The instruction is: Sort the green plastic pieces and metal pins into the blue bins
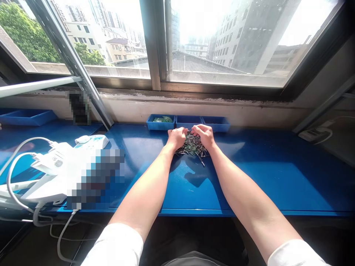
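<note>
A pile of slender metal pin-like parts, dark and silvery, lies on the blue table with some green pieces among them. At the pile's left side, my left hand is closed, thumb against the fingers. Opposite it, my right hand is held in a pinch, its fingertips pointing toward the left hand. Whatever sits between the fingertips of either hand is too small or hidden to name. One long thin part sticks out from the pile toward me.
Behind the pile stand three joined blue bins; the left bin holds green pieces, beside the middle bin and the right bin. White power strips with plugs and cables occupy the table's left, next to a blurred-out dark object. A metal post rises at the back left.
</note>
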Demonstrator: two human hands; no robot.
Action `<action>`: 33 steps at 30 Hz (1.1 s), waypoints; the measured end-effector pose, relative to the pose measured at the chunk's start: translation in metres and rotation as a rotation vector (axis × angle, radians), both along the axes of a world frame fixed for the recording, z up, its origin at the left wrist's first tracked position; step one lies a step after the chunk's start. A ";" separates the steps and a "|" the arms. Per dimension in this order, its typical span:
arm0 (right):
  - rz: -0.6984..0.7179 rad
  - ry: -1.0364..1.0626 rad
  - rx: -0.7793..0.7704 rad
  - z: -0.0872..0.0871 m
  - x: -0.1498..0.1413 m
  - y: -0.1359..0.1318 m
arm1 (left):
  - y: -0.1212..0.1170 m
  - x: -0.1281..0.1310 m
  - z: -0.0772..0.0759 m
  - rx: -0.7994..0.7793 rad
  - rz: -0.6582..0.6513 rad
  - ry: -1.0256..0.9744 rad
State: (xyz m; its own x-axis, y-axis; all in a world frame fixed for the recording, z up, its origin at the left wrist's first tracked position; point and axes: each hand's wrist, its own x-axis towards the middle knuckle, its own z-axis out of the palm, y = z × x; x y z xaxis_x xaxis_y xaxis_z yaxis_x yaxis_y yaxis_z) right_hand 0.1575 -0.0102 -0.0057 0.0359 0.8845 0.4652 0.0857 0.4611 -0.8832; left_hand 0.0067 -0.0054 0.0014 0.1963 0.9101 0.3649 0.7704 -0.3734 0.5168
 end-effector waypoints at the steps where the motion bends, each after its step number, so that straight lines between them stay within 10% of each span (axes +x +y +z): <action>1: -0.009 -0.001 -0.004 0.000 0.000 0.000 | 0.000 0.000 0.000 -0.007 -0.003 -0.005; 11: -0.063 -0.013 -0.001 -0.003 0.003 0.003 | 0.001 0.000 -0.003 0.021 0.022 -0.032; 24: -0.768 -0.181 0.009 -0.008 0.031 0.021 | 0.018 -0.008 -0.016 -0.024 0.278 -0.099; 33: -0.686 -0.339 -0.194 -0.010 0.036 0.021 | 0.016 -0.009 -0.015 -0.089 0.257 -0.056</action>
